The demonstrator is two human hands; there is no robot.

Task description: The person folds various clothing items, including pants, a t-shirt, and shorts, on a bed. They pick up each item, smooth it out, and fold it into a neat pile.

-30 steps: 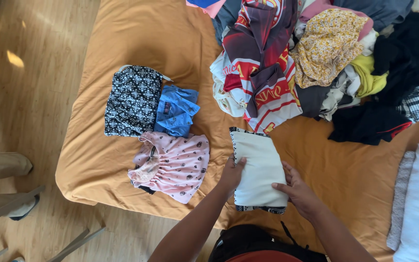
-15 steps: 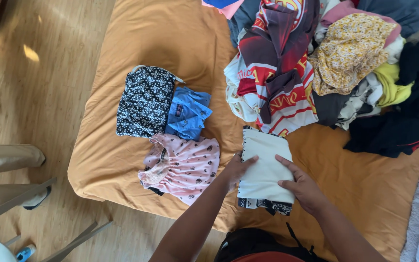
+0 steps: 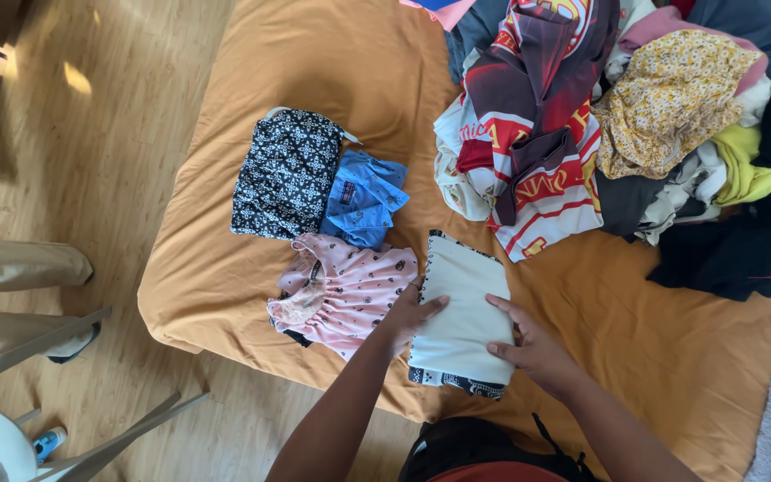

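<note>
- The folded cream cloth (image 3: 462, 308), edged with a black-and-white patterned trim, lies flat near the front edge of the bed (image 3: 252, 268), which is covered in an orange sheet.
- The left hand (image 3: 410, 314) rests on the cloth's left edge, its grip spread flat with fingers laid across the fabric, pinching nothing.
- The right hand (image 3: 533, 344) presses on the cloth's right side, grip likewise spread, palm down.
- Just left of the cloth, touching it, lies a pink patterned garment (image 3: 345, 290).
- Beyond that sit a folded blue shirt (image 3: 363, 196) and a folded black-and-white floral piece (image 3: 286, 174), side by side.
- A loose pile of unfolded clothes (image 3: 617, 125) covers the far right of the bed, apart from the cloth.
</note>
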